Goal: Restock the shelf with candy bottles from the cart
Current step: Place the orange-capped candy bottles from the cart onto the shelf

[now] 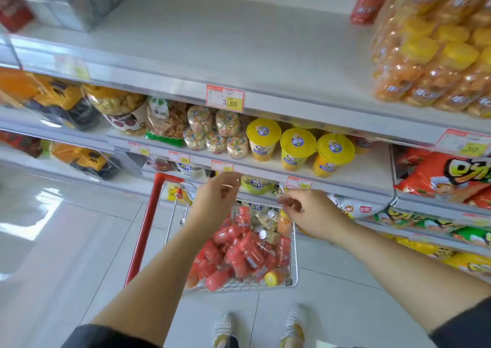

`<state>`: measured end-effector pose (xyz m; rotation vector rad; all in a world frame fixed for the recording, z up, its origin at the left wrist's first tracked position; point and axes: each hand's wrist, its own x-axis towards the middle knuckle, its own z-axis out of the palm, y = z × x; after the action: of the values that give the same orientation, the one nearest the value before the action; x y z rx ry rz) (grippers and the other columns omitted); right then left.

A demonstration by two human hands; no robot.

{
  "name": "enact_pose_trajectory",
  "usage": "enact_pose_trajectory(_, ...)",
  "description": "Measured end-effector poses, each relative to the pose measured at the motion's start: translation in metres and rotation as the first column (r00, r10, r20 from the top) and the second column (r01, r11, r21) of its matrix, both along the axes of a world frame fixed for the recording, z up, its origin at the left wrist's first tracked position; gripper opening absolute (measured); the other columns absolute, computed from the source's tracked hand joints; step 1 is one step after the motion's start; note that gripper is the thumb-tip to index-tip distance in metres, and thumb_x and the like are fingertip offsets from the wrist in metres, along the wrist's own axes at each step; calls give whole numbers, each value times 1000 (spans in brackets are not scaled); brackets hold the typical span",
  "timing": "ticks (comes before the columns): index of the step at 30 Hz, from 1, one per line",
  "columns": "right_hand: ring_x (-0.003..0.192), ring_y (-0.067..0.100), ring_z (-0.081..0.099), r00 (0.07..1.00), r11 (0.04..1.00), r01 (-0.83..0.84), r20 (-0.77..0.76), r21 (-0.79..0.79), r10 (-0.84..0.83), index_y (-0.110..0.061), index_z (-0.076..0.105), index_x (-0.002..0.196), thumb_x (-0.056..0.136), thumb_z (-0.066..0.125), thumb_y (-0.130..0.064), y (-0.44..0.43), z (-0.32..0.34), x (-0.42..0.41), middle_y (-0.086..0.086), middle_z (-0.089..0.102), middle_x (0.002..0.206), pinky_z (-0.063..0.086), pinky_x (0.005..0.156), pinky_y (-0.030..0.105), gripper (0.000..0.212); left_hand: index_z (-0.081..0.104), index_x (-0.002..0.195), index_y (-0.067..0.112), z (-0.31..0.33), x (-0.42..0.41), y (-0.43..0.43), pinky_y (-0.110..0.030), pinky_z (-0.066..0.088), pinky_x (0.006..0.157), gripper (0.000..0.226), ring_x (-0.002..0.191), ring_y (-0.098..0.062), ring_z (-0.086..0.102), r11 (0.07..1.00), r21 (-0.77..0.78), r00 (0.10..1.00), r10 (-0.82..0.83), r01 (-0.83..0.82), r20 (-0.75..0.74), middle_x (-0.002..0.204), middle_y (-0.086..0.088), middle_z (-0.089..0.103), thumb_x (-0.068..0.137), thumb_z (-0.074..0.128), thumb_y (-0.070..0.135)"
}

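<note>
A wire cart point(293, 268) with a red handle point(148, 223) stands below me, filled with several red candy bottles point(239, 252) and a few orange ones with yellow caps. My left hand point(215, 199) hovers above the cart's far left part, fingers loosely curled and holding nothing. My right hand point(313, 212) hangs over the cart's far right corner, also holding nothing. The wide white shelf point(212, 45) at the top is mostly bare. Orange candy bottles point(435, 53) are stacked at its right end, with one red bottle point(366, 2) behind them.
Yellow-lidded cups point(297, 146), small candy jars point(212, 132) and snack bags point(446, 177) fill the lower shelves close behind the cart. Toy trucks in boxes point(61, 100) sit at the left. A price tag point(225, 98) hangs on the shelf edge. Tiled floor lies around my feet.
</note>
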<state>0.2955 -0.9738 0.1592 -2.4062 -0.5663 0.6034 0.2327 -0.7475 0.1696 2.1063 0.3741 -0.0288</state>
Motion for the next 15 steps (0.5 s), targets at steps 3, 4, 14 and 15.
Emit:
enact_pose_trajectory(3,73,9,64,989,993,11,-145,-118,-28,-31,68,112,93,61,-27,21,-48,-16,-14,67,91,54,70,33,20,65,120,24,-37,-30,33,-20,56,73,27,85,-2,66,1000,15,992,-24,26,-124,102,12,69,96,58,14)
enact_pose_trajectory(4,76,12,66,984,987,3,-175,-158,-31,-34,67,112,93,61,-28,27,-64,-21,-12,68,94,56,72,37,21,65,119,23,-51,-40,44,-25,57,78,27,86,-3,66,999,18,986,-26,29,-163,101,11,68,95,59,13)
enact_pose_trajectory(14,109,17,62,915,950,-37,-392,-309,-92,-24,56,136,92,65,-28,83,-198,-78,0,55,136,49,95,32,46,28,151,30,-190,-122,129,-41,48,100,66,127,-26,49,849,280,738,-174,448,-652,150,-3,38,95,59,16)
enact_pose_trajectory(15,121,19,55,914,941,-61,-397,-334,-81,-24,51,141,92,64,-29,85,-206,-81,2,46,146,43,101,31,51,22,152,33,-198,-125,128,-43,50,98,70,130,-26,46,810,293,713,-207,509,-670,153,-1,32,95,58,14)
